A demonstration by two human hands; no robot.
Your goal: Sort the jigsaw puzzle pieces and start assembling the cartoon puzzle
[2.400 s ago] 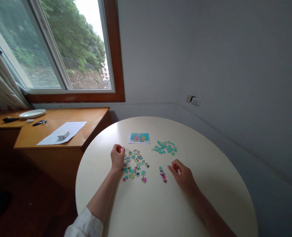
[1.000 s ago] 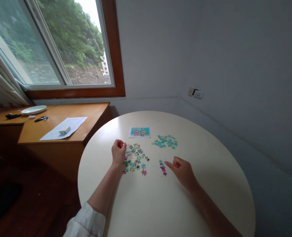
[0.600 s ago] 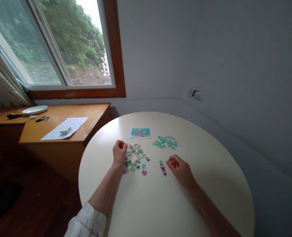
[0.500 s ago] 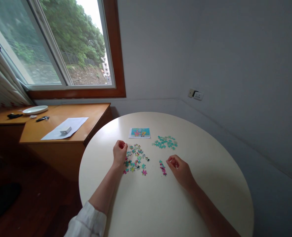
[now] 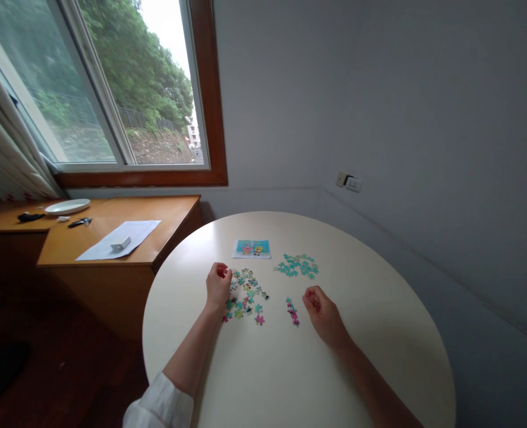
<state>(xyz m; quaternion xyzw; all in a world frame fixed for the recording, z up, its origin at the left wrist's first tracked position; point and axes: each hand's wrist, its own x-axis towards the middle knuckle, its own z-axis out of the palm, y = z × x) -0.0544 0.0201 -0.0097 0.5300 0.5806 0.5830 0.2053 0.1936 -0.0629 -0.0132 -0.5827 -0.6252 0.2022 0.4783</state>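
My left hand [image 5: 218, 284] rests on the round cream table [image 5: 290, 368] with fingers curled in; what it may hold is hidden. It touches the left edge of a heap of loose multicoloured puzzle pieces [image 5: 246, 293]. My right hand [image 5: 322, 313] lies curled beside a short strip of joined pink and teal pieces [image 5: 292, 311], just right of it. A cluster of teal pieces [image 5: 297, 266] lies farther back. A small printed reference picture [image 5: 251, 248] lies behind the heap.
A wooden desk [image 5: 103, 252] stands left of the table with a sheet of paper [image 5: 118, 239], a small grey box [image 5: 120, 243], a white plate [image 5: 67, 206] and dark small items. A window is above it. A wall socket [image 5: 349, 181] sits on the right wall.
My right hand had its forefinger stretched toward the joined strip a second ago; it has curled into a loose fist and drawn slightly back. My left hand stayed put. The view shifted slightly.
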